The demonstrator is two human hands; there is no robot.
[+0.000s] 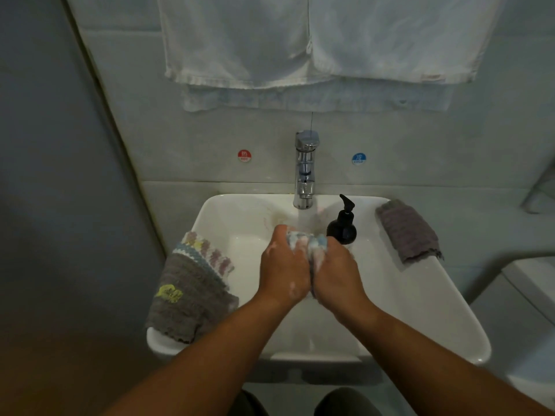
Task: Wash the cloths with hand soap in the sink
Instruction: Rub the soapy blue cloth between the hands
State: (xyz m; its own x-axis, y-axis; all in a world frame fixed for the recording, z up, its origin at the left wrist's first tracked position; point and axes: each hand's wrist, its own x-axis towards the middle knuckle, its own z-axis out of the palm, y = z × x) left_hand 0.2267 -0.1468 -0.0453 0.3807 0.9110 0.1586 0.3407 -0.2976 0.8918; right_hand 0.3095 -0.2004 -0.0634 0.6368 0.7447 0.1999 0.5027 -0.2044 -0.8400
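Observation:
Over the white sink [426, 298], my left hand [282, 265] and my right hand [336, 271] both grip a small pastel crocheted cloth [306, 244], bunched between them and covered in suds. Water runs from the chrome tap [305, 169] just behind the cloth. A black soap pump bottle [342, 226] stands on the sink's rim, right of the tap. On the left rim lies a grey cloth with a yellow patch [186, 298], partly on top of another pastel crocheted cloth [207, 253]. A purple-grey cloth [405, 229] lies on the right rim.
White towels [315, 43] hang on the wall above the tap. Red hot [244, 156] and blue cold [359, 158] stickers flank the tap. A grey wall [54, 145] stands close on the left, a white fixture [531, 295] at the right.

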